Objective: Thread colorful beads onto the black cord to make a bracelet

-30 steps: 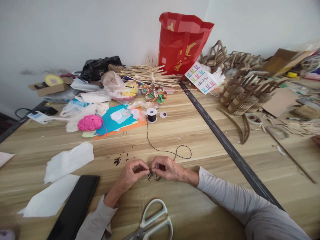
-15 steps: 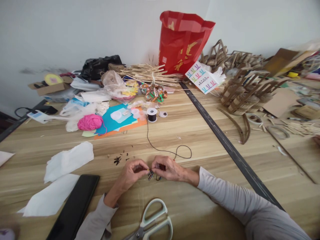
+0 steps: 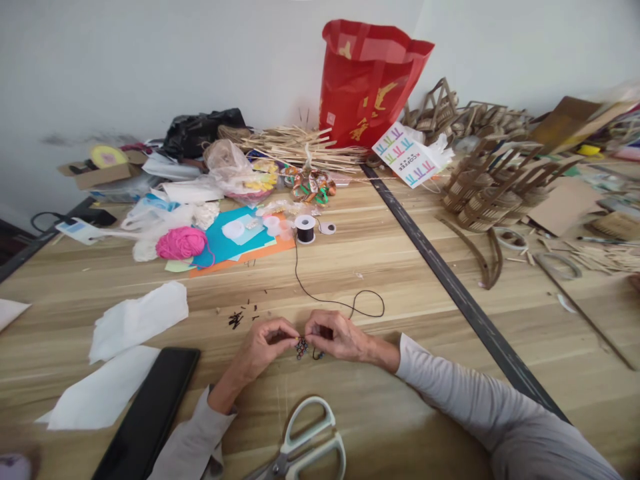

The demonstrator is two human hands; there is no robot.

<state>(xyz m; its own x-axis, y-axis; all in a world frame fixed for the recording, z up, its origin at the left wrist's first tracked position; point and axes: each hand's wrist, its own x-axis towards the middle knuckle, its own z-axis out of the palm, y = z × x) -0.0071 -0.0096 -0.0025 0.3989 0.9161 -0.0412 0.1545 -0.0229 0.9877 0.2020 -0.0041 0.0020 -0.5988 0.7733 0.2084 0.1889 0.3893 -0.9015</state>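
My left hand [image 3: 266, 345] pinches a small piece of beadwork [image 3: 301, 348], a cluster of tiny dark beads with a yellow speck by the fingertips. Close beside it, almost fingertip to fingertip, my right hand [image 3: 336, 335] pinches the black cord [image 3: 320, 297]; a few dark beads hang below its fingers. This cord loops across the table from a white spool of black cord [image 3: 305, 230]. Exactly how the cord meets the beads is hidden by the fingers. Scissors with pale handles [image 3: 313, 437] lie in front of me, and short black snippets [image 3: 235, 320] lie left of my hands.
To the left are white paper sheets [image 3: 140, 320] and a black flat case [image 3: 150, 413]. Pink yarn [image 3: 181, 243] rests by blue sheets behind. A red bag [image 3: 373, 87] stands at the wall. Small woven baskets [image 3: 487, 200] and a thin rod [image 3: 585, 313] occupy the right.
Both hands stay in almost the same place, still pinching. The view has shifted very slightly; nothing else has visibly moved.
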